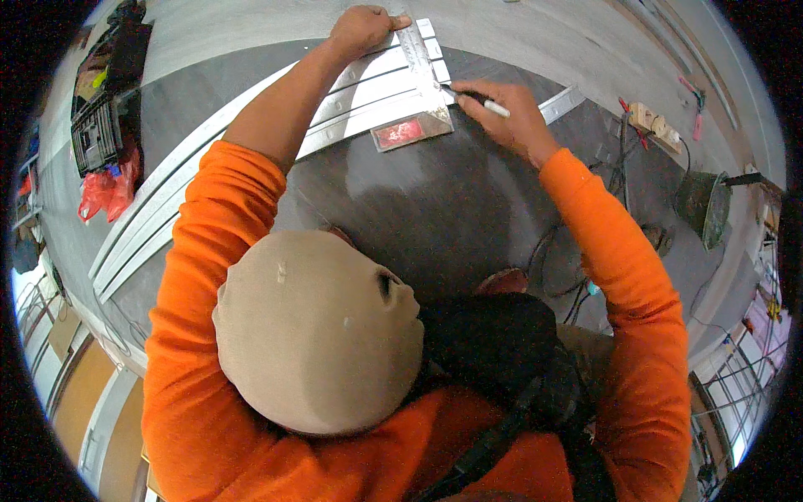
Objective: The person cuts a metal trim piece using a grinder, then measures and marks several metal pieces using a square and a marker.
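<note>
Several long pale metal strips lie side by side across a dark floor panel. Over their far right ends rests a metal try square, its blade crossing the strips and its stock, which has a red label, along the nearest edge. My left hand is closed at the blade's far end, thumb pressed on it. My right hand grips a white marker pen, the dark tip touching or very close to the blade's right edge. The fingertips under my left hand are partly hidden.
An open black case and a red plastic bag sit at left. At right are a power strip, loose cables, pink-handled pliers and a dark green bucket. A large rounded beige cloth shape blocks the near middle.
</note>
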A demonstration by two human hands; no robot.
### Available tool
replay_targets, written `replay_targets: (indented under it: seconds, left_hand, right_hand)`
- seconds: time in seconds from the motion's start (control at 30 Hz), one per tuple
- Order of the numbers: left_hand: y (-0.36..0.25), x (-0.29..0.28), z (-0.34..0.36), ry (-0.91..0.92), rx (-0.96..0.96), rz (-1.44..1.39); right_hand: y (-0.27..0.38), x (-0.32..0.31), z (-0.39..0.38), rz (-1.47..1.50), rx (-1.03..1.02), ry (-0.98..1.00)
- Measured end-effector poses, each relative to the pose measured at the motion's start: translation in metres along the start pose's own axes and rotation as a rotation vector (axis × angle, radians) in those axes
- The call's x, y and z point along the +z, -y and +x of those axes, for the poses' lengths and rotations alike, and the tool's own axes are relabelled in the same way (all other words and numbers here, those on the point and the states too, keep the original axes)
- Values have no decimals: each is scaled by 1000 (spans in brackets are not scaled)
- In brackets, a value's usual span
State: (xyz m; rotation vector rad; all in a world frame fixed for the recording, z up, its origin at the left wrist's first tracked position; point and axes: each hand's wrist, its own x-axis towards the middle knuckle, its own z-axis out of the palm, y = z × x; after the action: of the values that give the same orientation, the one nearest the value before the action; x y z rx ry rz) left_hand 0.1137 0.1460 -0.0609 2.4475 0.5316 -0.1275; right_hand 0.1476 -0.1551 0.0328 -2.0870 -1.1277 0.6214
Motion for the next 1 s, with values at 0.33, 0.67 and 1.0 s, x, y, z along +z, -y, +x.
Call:
replay_targets:
  seconds: [0.33, 0.67, 1.0]
  left_hand:
    - [-2, -8, -3, 26, -133, -93]
    - [-11, -11, -8, -18, -78, -97]
    - [-2, -12, -11, -46, -59, -94]
  right_hand:
    - [8, -16, -26, 77, 13, 28]
    - [-7, 0, 108, 20, -83, -148]
    - [3, 0, 97, 166, -27, -323]
